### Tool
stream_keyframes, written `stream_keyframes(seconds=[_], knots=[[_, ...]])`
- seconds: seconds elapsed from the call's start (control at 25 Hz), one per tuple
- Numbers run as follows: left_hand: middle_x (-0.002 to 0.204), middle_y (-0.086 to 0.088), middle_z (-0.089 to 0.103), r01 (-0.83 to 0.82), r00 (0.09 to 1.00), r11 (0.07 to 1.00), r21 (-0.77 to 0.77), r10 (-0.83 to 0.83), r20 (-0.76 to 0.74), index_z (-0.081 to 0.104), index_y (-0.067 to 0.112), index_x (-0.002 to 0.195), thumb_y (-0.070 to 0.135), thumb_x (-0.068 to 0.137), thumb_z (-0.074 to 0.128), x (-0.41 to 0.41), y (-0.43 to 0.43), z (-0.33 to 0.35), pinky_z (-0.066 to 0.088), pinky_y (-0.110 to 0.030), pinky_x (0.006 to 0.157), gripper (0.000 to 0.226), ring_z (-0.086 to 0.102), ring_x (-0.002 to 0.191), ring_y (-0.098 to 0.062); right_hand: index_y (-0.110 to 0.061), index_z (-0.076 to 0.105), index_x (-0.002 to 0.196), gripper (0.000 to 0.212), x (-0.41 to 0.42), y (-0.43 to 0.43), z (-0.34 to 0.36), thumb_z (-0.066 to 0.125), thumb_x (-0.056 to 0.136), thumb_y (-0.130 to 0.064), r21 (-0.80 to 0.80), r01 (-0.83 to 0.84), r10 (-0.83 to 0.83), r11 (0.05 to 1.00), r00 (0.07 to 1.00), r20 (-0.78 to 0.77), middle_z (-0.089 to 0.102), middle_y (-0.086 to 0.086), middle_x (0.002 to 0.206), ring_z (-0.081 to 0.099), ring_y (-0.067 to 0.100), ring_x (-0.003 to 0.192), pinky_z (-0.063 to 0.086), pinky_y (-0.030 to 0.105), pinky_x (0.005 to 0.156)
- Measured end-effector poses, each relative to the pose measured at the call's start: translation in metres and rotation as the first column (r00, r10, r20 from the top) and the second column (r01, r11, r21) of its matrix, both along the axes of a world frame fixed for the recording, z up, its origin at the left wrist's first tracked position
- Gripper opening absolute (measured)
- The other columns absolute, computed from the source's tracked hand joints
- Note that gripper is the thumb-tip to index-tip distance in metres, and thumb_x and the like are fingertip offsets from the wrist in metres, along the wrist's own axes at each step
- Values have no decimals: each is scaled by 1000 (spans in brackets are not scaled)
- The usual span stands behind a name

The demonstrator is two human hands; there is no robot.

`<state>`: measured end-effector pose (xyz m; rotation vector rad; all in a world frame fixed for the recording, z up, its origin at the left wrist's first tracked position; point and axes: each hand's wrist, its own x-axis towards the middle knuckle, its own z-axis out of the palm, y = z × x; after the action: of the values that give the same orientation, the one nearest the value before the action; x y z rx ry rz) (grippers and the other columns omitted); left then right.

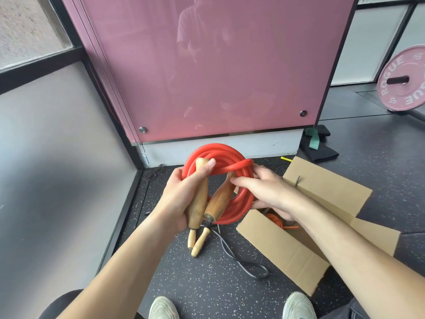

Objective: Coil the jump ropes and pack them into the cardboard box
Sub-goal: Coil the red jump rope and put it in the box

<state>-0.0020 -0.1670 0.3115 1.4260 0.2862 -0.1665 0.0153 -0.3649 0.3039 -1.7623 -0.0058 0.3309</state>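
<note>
Aloft: left hand point(181, 196) clenched round handle point(197, 199) and red coil point(218, 153) at 9 o'clock; right hand point(269, 192) grasps coil at 3; box point(282, 245) at 4 o'clock.

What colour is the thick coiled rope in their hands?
Bright red rope, with brown wooden handles; the head view shows it.

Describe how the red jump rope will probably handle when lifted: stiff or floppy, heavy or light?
The red jump rope looks like thick rubbery tube, so it is probably springy and may uncoil if the right hand lets go. Its two wooden handles, one gripped by the left hand, likely add weight at one side.
</note>
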Motion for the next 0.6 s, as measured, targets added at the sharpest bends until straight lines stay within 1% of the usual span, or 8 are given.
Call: stream_keyframes(seconds=[0.16, 0.24, 0.32, 0.36, 0.4, 0.48, 0.52, 0.6], knots=[[82, -10, 59, 165, 968, 986, -14, -165, -191, 59, 7, 126, 63, 72, 75, -8, -12, -1, 51, -28, 52, 79, 61, 59, -20, -36, 48, 121, 39, 2, -16, 5, 70, 89, -35, -168, 24, -33, 985, 998, -51, 75, 5, 100, 77, 19, 73, 64, 38, 70], [79, -8, 59, 213, 956, 976, -34, -216, -199, 68, 7, 116, 64, 80, 66, -11, -20, -2, 49, -29, 60, 67, 60, 63, -20, -32, 48, 123, 37, 4, -23, 7, 68, 91, -32, -228, 17, -29, 974, 998, -48, 74, 6, 102, 77, 20, 72, 64, 41, 69], [77, -8, 63, 254, 951, 963, -86, -265, -160, 77, 14, 94, 62, 85, 58, -13, -27, -2, 50, -35, 72, 53, 63, 67, -21, -28, 51, 121, 34, 6, -31, 6, 66, 91, -33, -272, 15, -28, 962, 999, -45, 72, 6, 105, 77, 21, 73, 65, 44, 69], [81, -8, 66, 257, 952, 961, -99, -269, -147, 79, 17, 90, 63, 86, 56, -12, -28, -3, 51, -39, 80, 51, 65, 72, -23, -28, 51, 120, 34, 8, -37, 6, 66, 90, -34, -284, 20, -33, 959, 999, -39, 72, 7, 105, 77, 21, 73, 64, 44, 69], [89, -9, 69, 247, 955, 963, -104, -260, -140, 80, 20, 93, 65, 85, 56, -10, -28, -5, 52, -44, 89, 52, 67, 80, -26, -27, 51, 120, 34, 10, -44, 6, 66, 90, -35, -293, 35, -46, 955, 998, -31, 72, 6, 106, 77, 21, 74, 64, 44, 69], [111, -12, 72, 203, 966, 975, -90, -215, -143, 73, 24, 115, 68, 83, 57, -8, -30, -8, 53, -56, 95, 57, 70, 99, -29, -27, 51, 119, 34, 14, -61, 10, 65, 90, -37, -304, 73, -78, 950, 997, -6, 71, 5, 105, 77, 20, 75, 64, 42, 69], [120, -12, 69, 168, 973, 984, -59, -175, -148, 66, 27, 126, 69, 82, 57, -6, -30, -10, 53, -58, 94, 61, 69, 106, -29, -27, 50, 117, 32, 16, -71, 12, 65, 90, -37, -314, 97, -97, 945, 995, 18, 71, 5, 103, 77, 19, 75, 64, 40, 68], [127, -12, 64, 118, 983, 993, 16, -114, -144, 56, 29, 135, 66, 84, 58, -6, -32, -11, 52, -57, 95, 62, 65, 114, -30, -28, 49, 113, 31, 20, -93, 15, 64, 89, -41, -350, 172, -150, 921, 985, 88, 71, 4, 100, 76, 19, 76, 64, 40, 69]])
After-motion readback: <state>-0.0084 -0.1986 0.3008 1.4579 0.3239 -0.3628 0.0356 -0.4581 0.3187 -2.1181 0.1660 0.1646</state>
